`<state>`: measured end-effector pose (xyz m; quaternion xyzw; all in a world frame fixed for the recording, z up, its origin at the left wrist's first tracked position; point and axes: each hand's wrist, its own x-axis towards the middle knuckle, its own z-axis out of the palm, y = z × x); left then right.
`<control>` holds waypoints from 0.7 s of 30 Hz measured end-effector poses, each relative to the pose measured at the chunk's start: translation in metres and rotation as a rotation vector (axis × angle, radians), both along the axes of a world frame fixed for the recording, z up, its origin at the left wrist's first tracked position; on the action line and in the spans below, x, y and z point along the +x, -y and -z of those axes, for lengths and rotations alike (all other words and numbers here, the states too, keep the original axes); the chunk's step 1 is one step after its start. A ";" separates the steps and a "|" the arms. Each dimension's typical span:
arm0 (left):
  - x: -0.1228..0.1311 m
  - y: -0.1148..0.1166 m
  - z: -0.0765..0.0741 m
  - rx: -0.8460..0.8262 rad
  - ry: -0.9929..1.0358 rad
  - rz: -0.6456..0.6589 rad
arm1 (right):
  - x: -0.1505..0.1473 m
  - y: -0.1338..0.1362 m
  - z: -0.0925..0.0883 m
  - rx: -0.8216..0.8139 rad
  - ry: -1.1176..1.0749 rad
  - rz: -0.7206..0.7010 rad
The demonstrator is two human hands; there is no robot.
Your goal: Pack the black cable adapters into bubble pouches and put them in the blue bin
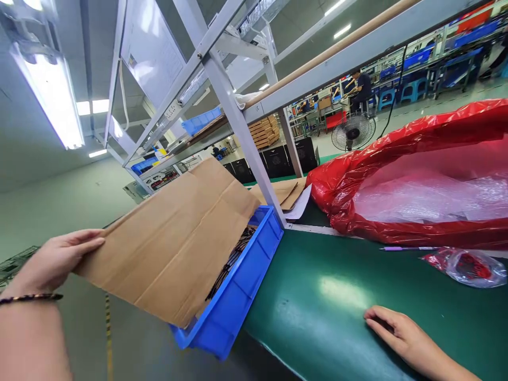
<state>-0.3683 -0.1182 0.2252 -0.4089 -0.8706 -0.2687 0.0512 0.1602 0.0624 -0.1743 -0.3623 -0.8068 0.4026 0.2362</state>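
Note:
My left hand (65,256) pinches the left edge of a large brown cardboard sheet (170,238) between thumb and fingers. The sheet is creased and tilted over a blue plastic bin (242,288). Its right side rests inside the bin's rim. Thin black cables (234,254) show in the gap between the sheet and the bin wall; the rest of the contents is hidden. On the green work surface (309,301) lies my right hand (400,330), its thumb and forefinger tips drawn together. Nothing shows in it.
A red plastic bag (341,185) with clear wrapping inside lies at the back right. Before it are a purple pen (408,248) and a clear bag (474,269) with red pieces. A white frame post (248,132) rises beside the bin. A co-worker (360,87) is far off.

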 end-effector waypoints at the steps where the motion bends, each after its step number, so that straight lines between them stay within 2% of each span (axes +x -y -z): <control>1: 0.006 0.004 -0.010 0.065 0.065 -0.070 | 0.000 0.001 -0.001 0.005 0.005 -0.009; 3: 0.017 0.007 -0.021 0.169 0.238 -0.184 | 0.000 0.002 -0.004 0.014 0.007 -0.018; 4: 0.023 0.005 -0.022 0.174 0.320 -0.196 | 0.000 0.003 -0.005 0.021 0.006 -0.018; 6: 0.036 -0.005 -0.018 0.120 0.474 -0.144 | 0.000 0.004 -0.009 0.041 0.001 -0.015; 8: 0.052 -0.025 -0.005 0.034 0.610 -0.009 | 0.000 0.004 -0.013 0.057 0.001 -0.015; 11: 0.086 -0.073 0.028 -0.048 0.791 0.256 | 0.000 0.006 -0.019 0.072 0.034 -0.018; 13: 0.111 -0.111 0.057 -0.041 0.867 0.369 | 0.001 0.007 -0.023 0.083 0.061 -0.013; 16: 0.151 -0.168 0.105 0.145 1.046 0.436 | 0.002 0.008 -0.028 0.087 0.058 -0.003; 18: 0.177 -0.199 0.134 0.204 1.104 0.460 | 0.003 0.008 -0.029 0.077 0.051 0.003; 21: 0.219 -0.232 0.168 0.295 1.187 0.475 | 0.003 0.006 -0.027 0.072 0.042 0.013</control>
